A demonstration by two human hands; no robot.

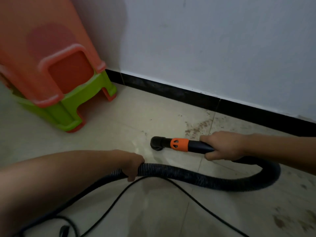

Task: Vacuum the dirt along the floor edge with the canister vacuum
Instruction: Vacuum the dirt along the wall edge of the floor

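Beige floor tiles point(119, 117) carry brown dirt point(196, 127) just beyond the right hand point(224, 145) grasping the black orange-collared vacuum nozzle point(179, 144), while the left hand point(132, 165) grips its ribbed black hose point(196, 177).

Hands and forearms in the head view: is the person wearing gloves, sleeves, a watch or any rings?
Nothing visible. The left hand and right hand are bare, with no gloves. Both forearms are uncovered as far as the frame shows, so no sleeve reaches them. No watch, band or ring shows, though the picture is soft and the finger undersides are hidden.
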